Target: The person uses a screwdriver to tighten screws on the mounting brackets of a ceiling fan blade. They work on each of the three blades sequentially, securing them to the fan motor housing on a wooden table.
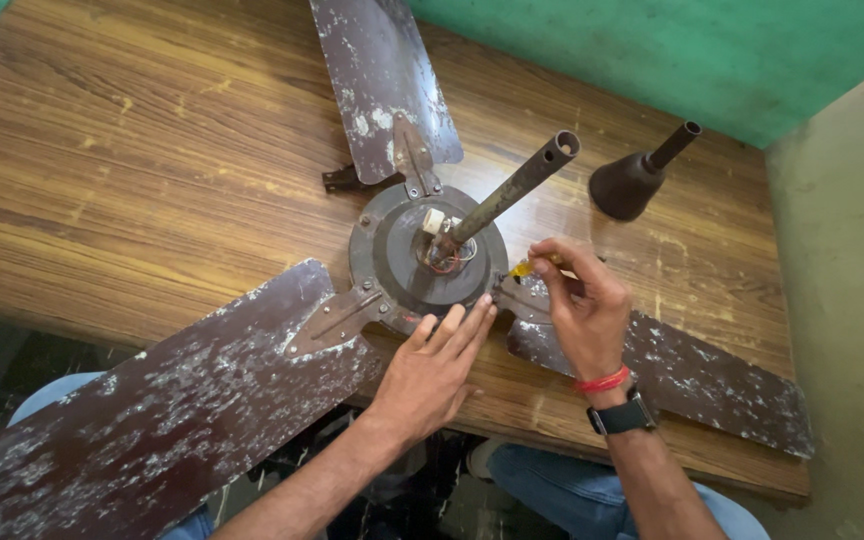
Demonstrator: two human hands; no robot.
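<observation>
An old brown ceiling fan lies on a wooden table [132,170], its round motor housing [392,255] in the middle with a rusty down rod [517,185] sticking up. Three worn, flaking blades spread out: a far blade [382,70], a near-left blade [152,410] and a right blade [692,375]. My left hand [432,370] rests flat, fingers apart, on the housing's near rim. My right hand [582,300] grips a yellow-handled screwdriver [524,268], its tip at the right blade's bracket [517,298].
A dark brown cone-shaped fan canopy [632,180] lies on the table at the back right. A small dark bracket [344,180] sits by the far blade. A green wall [672,50] runs behind; a beige wall [852,300] stands to the right. My knees in blue jeans [552,485] show below the table edge.
</observation>
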